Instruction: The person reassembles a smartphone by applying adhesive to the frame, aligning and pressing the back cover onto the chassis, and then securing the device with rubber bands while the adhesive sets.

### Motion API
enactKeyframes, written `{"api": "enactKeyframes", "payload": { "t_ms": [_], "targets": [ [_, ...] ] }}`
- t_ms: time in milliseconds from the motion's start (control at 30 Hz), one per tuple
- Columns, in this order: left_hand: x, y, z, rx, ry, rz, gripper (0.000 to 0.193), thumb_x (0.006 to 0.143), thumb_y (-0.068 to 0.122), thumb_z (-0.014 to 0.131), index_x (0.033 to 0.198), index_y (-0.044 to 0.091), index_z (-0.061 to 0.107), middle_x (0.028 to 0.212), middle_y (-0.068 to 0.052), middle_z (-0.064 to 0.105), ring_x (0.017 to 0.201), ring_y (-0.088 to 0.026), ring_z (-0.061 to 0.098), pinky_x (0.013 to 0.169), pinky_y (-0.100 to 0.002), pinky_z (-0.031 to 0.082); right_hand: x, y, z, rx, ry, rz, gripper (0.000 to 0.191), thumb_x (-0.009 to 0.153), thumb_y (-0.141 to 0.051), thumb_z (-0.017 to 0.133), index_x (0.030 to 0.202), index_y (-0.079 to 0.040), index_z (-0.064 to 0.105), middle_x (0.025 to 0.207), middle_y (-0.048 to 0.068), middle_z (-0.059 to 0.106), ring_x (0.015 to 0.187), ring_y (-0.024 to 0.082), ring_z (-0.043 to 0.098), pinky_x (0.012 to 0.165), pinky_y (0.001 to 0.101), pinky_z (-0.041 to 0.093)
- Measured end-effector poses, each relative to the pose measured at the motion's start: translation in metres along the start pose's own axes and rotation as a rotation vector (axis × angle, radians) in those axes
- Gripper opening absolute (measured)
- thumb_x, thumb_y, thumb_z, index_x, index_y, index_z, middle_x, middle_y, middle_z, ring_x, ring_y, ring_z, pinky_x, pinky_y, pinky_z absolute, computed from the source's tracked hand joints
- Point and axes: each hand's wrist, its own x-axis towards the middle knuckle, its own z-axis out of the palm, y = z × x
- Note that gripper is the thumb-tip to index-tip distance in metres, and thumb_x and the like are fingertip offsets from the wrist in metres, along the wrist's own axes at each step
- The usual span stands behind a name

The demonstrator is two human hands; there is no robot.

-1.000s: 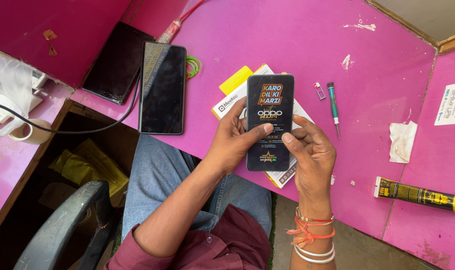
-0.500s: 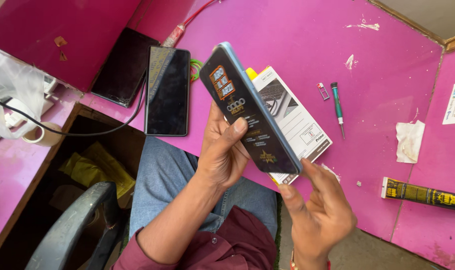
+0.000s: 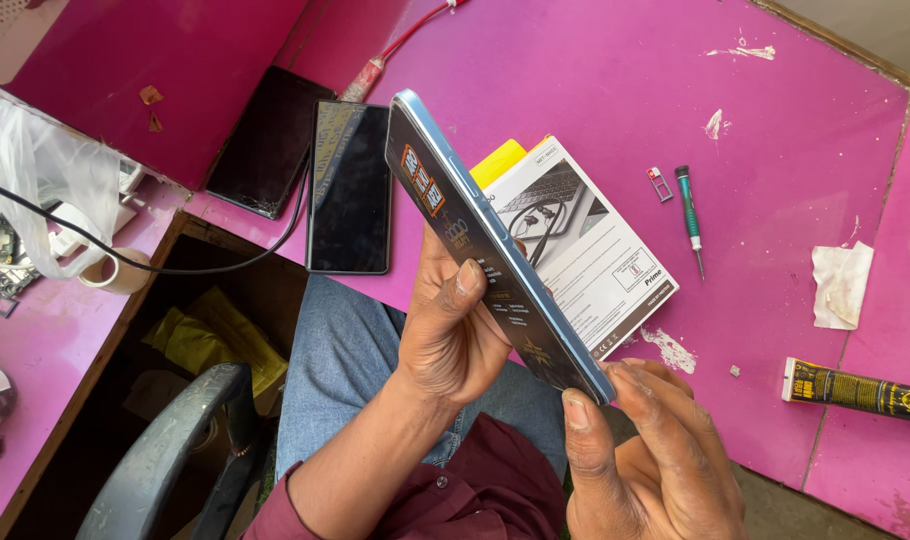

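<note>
My left hand (image 3: 453,340) grips a dark phone with a printed film on its screen and a light blue rim (image 3: 487,240), tilted on edge over my lap. My right hand (image 3: 655,455) touches the phone's lower corner with thumb and fingertips. Under the phone on the pink table (image 3: 595,80) lies a white printed box (image 3: 590,250) on a yellow item (image 3: 497,162).
Two dark phones (image 3: 347,185) (image 3: 270,140) lie flat at the left near a black cable (image 3: 205,265) and a red cable (image 3: 395,50). A green-handled screwdriver (image 3: 689,205), a small SIM tray (image 3: 660,183), a tissue (image 3: 841,284) and a black-yellow tube (image 3: 860,390) lie right. A chair arm (image 3: 160,460) is lower left.
The phone was held flat, screen up, in both hands. It has been turned up on its edge and raised; my right hand dropped away, then came back to the lower corner.
</note>
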Motion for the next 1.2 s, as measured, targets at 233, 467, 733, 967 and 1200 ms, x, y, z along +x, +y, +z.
{"api": "enactKeyframes", "payload": {
  "t_ms": [233, 467, 733, 967, 1200],
  "targets": [
    [-0.002, 0.000, -0.003, -0.009, 0.007, -0.014, 0.062, 0.104, 0.003, 0.072, 0.155, 0.012, 0.037, 0.123, -0.013, 0.068, 0.117, -0.023, 0.070, 0.101, -0.043, 0.059, -0.003, -0.003, 0.004, -0.062, 0.078, 0.003, 0.034, 0.094, 0.000, 0.074, 0.125, -0.007, 0.063, 0.114, 0.013, 0.071, 0.106, 0.022, 0.072, 0.106, 0.0416, 0.057],
    [-0.005, 0.005, -0.018, 0.105, 0.018, -0.034, 0.061, 0.095, -0.003, 0.076, 0.146, 0.007, 0.044, 0.117, -0.013, 0.069, 0.114, -0.027, 0.071, 0.103, -0.048, 0.060, -0.035, 0.012, -0.009, 0.307, 0.257, 0.135, 0.022, 0.108, 0.002, 0.067, 0.128, -0.004, 0.061, 0.115, 0.020, 0.067, 0.112, 0.027, 0.070, 0.110, 0.0470, 0.057],
    [-0.004, 0.037, 0.018, 1.409, -0.483, 0.120, 0.054, 0.085, 0.011, 0.088, 0.133, 0.004, 0.064, 0.115, -0.011, 0.074, 0.109, -0.021, 0.072, 0.099, -0.035, 0.058, 0.078, -0.010, -0.083, -0.310, -0.914, -0.050, 0.049, 0.088, -0.023, 0.067, 0.131, -0.003, 0.058, 0.121, 0.014, 0.075, 0.121, 0.037, 0.068, 0.099, 0.0430, 0.051],
    [-0.026, 0.025, 0.041, 1.093, -0.499, -0.108, 0.024, 0.102, 0.014, 0.080, 0.123, 0.005, 0.072, 0.112, -0.008, 0.078, 0.102, -0.018, 0.080, 0.090, -0.027, 0.065, 0.004, 0.016, -0.107, -0.590, -0.511, -0.133, 0.041, 0.097, -0.028, 0.064, 0.134, -0.013, 0.055, 0.116, 0.003, 0.074, 0.109, 0.012, 0.071, 0.100, 0.0333, 0.050],
    [-0.029, 0.028, 0.034, 1.040, -0.443, -0.146, 0.024, 0.099, 0.011, 0.081, 0.121, 0.003, 0.074, 0.101, -0.011, 0.079, 0.093, -0.017, 0.080, 0.084, -0.027, 0.065, 0.019, 0.018, -0.074, 0.027, -0.388, -0.111, 0.047, 0.096, -0.015, 0.070, 0.140, -0.016, 0.052, 0.119, 0.011, 0.073, 0.108, 0.016, 0.074, 0.097, 0.0336, 0.058]
  ]
}}
